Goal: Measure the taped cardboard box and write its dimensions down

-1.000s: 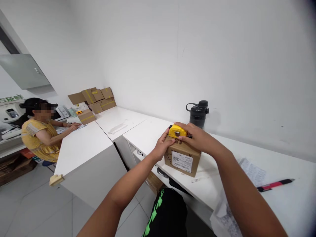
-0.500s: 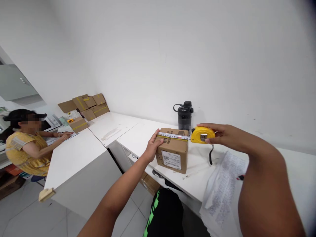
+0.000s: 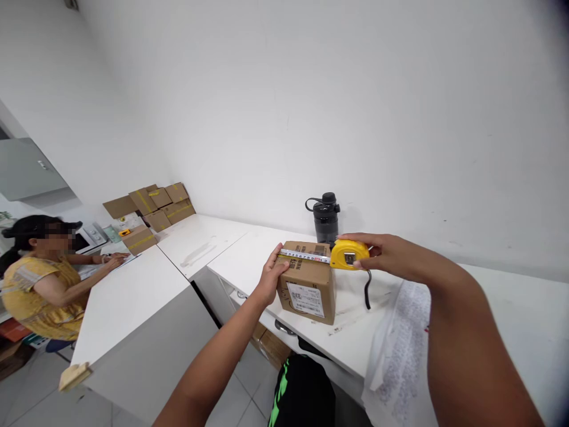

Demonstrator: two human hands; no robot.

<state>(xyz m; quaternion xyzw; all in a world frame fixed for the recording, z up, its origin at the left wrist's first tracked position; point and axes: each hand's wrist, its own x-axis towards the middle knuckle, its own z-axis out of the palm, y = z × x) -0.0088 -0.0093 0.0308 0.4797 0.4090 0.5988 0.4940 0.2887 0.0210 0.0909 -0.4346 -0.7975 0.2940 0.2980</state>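
Note:
A brown cardboard box (image 3: pixel 311 279) with a white printed label stands on the white table. My left hand (image 3: pixel 269 277) is closed on its left upper edge, thumb on top, where the tape blade's end lies. My right hand (image 3: pixel 377 254) grips a yellow tape measure (image 3: pixel 349 255), its case up against the box's right upper edge. The numbered blade (image 3: pixel 306 256) stretches across the top of the box between both hands. A black wrist strap (image 3: pixel 367 290) hangs from the case. The blade's very tip is hidden by my left fingers.
Behind the box stands a dark bottle (image 3: pixel 326 216) near the wall. Handwritten sheets (image 3: pixel 400 350) lie under my right forearm. At the left, a person in yellow (image 3: pixel 42 284) sits at another table, near stacked cardboard boxes (image 3: pixel 162 204). A drawer handle (image 3: pixel 284 328) juts out below the table edge.
The tape measure's case has come in closer to the box's right edge, with slightly less blade showing. My left hand keeps its place on the box. The whole view has shifted a little.

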